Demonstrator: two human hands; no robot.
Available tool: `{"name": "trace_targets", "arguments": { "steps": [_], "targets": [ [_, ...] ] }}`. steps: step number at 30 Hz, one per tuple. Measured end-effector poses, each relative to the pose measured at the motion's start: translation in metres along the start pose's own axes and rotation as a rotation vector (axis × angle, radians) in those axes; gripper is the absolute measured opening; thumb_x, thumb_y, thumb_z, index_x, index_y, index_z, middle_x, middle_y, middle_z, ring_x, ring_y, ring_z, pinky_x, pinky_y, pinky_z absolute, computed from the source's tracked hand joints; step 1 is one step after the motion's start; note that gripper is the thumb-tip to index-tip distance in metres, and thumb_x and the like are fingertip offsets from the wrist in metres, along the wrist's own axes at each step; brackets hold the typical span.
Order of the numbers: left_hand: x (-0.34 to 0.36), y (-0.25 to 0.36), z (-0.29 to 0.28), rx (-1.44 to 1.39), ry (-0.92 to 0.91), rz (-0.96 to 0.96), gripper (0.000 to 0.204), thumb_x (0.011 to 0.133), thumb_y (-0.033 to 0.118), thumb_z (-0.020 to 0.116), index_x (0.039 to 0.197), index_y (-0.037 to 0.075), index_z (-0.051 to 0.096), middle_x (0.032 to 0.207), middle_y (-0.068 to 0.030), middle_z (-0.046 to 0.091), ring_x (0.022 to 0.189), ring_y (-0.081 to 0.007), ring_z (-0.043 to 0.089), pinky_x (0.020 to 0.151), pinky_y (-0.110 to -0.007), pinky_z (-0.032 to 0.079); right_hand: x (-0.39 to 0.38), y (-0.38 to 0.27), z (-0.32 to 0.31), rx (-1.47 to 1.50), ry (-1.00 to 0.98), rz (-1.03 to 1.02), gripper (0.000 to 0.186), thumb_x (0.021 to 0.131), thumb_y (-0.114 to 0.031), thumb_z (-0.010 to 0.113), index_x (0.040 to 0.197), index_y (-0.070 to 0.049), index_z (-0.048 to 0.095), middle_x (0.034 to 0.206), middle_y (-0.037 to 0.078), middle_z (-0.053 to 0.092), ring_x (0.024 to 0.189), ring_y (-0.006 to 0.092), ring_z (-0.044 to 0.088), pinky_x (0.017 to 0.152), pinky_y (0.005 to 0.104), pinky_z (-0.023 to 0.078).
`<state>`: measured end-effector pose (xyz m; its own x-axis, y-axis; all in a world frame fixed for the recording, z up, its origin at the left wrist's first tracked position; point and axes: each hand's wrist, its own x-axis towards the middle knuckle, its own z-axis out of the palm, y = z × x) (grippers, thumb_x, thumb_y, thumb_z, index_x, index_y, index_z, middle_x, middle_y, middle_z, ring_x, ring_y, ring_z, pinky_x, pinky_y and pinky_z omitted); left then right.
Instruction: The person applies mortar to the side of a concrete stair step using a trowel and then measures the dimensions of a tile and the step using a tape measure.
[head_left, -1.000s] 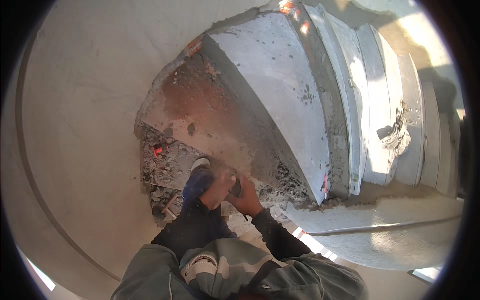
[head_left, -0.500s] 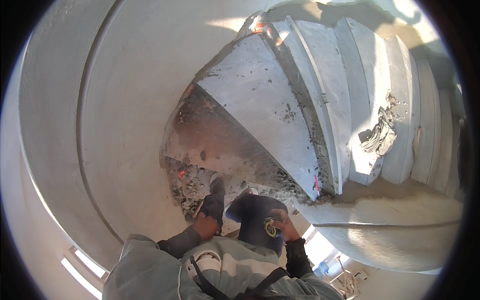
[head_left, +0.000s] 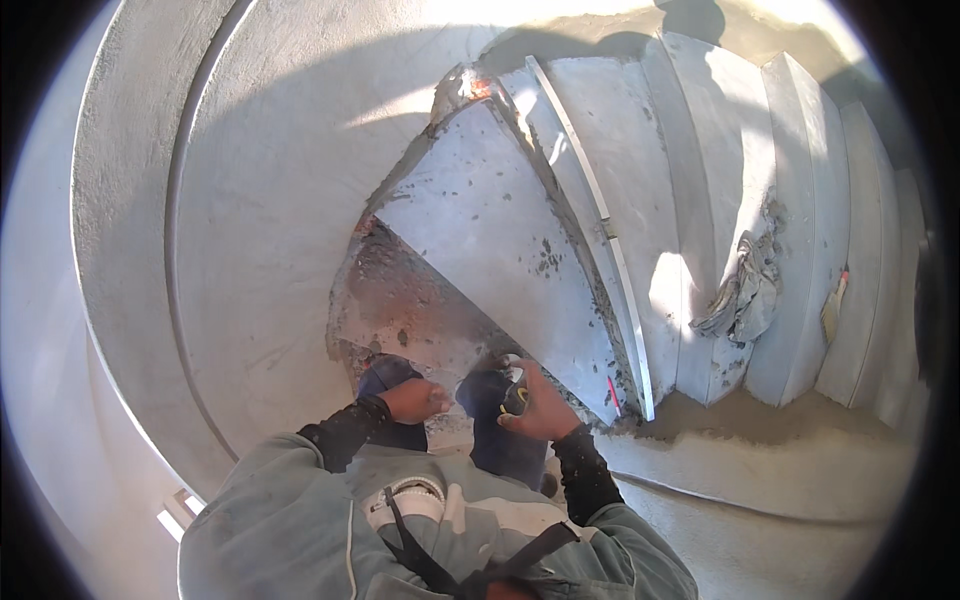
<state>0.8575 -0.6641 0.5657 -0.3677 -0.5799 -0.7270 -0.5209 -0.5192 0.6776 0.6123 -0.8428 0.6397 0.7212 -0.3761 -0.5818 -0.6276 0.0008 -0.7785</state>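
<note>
I stand on a curved concrete stair, looking down past my dark blue trousers (head_left: pixel 500 440). My right hand (head_left: pixel 540 408) is closed on a small dark and yellow object (head_left: pixel 515 392), held over my right knee. My left hand (head_left: pixel 412 400) is a loose fist above my left knee, a hand's width from the right one; I cannot make out anything in it. Just beyond both hands lies a rough, reddish, unfinished step (head_left: pixel 410 310), and above it a smooth grey wedge-shaped step (head_left: pixel 490 230).
A long metal straightedge (head_left: pixel 600 225) lies along the smooth step's edge, with a red pencil (head_left: pixel 612 390) at its lower end. A crumpled grey sack (head_left: pixel 745 290) and a small brush (head_left: pixel 832 305) rest on higher steps. A curved plastered wall (head_left: pixel 200 250) closes the left.
My hands have come up from the rubble at the rough step and moved apart over my knees. The view has swung so more of the wall shows at left.
</note>
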Motion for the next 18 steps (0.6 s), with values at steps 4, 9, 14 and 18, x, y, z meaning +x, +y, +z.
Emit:
{"name": "trace_targets", "arguments": {
  "steps": [4,9,14,18],
  "targets": [
    [0.063,0.063,-0.082,-0.492,0.329,0.383,0.037,0.096,0.013,0.065,0.13,0.0,0.059,0.118,-0.0083,0.069,0.11,-0.0173,0.062,0.097,-0.034,0.048,0.059,-0.012,-0.027,-0.229,0.113,-0.259,0.085,0.067,-0.015,0.083,0.136,-0.001,0.037,0.119,0.022,0.055,0.11,0.0382,0.061,0.092,0.042,0.05],
    [0.176,0.06,-0.181,-0.274,0.288,0.527,0.037,0.089,0.026,0.074,0.116,0.002,0.067,0.108,-0.0106,0.071,0.098,-0.0209,0.067,0.09,-0.037,0.05,0.14,-0.013,-0.081,-0.382,0.298,-0.377,0.079,0.065,-0.011,0.081,0.131,-0.002,0.04,0.112,0.021,0.055,0.106,0.0393,0.06,0.09,0.0427,0.05],
    [0.243,0.049,-0.249,-0.034,0.459,0.694,0.022,0.088,0.018,0.077,0.105,0.006,0.07,0.094,-0.0013,0.066,0.087,-0.0121,0.059,0.081,-0.03,0.049,0.203,0.016,-0.126,-0.67,0.436,-0.392,0.073,0.066,-0.006,0.075,0.132,-0.005,0.043,0.108,0.019,0.054,0.103,0.04,0.058,0.086,0.0454,0.049],
    [0.306,-0.012,-0.309,0.019,0.601,0.811,0.022,0.089,0.025,0.076,0.098,0.006,0.072,0.093,-0.0034,0.066,0.087,-0.0144,0.06,0.079,-0.031,0.048,0.223,0.045,-0.149,-0.925,0.617,-0.354,0.07,0.067,-0.001,0.071,0.133,-0.008,0.049,0.1,0.016,0.056,0.093,0.0394,0.06,0.081,0.0444,0.05]
  ]
}}
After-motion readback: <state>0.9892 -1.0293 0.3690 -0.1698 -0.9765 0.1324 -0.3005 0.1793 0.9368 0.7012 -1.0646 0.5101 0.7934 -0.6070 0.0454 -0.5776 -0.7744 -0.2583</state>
